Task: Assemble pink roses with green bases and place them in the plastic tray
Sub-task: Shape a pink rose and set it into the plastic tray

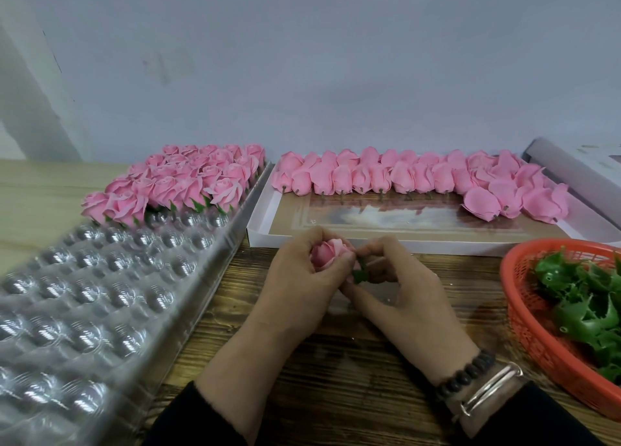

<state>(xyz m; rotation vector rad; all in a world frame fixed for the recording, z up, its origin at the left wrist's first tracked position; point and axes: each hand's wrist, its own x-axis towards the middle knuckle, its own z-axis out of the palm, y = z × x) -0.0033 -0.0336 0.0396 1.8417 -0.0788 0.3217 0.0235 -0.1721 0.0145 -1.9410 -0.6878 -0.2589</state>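
Two dark sleeves come in at the bottom edge, and your right wrist wears a bead bracelet (468, 375) and a metal bangle (491, 388). Above them your hands meet over the wooden bench (336, 371). Your left hand (302, 294) has its fingers curled round a pink rose (331, 252), thumb on one side and fingertips wrapped over the top of the bloom. Your right hand (400, 298) pinches a green base (360, 271) against the foot of that rose, thumb and forefinger pressed together on it. The rose is held in the air just above the bench, between both hands.

To your left lies the plastic tray (100, 298), its near cups bare and blurred. At the lower right sits an orange basket (524, 314) holding loose green bases (584, 311).

Beyond your hands stands a shallow white box (265, 220) with bare rose heads (403, 177) lying on their sides along its back edge, stubs toward you. Finished roses (188, 180) with green collars fill the tray's far rows, upright and packed close together.
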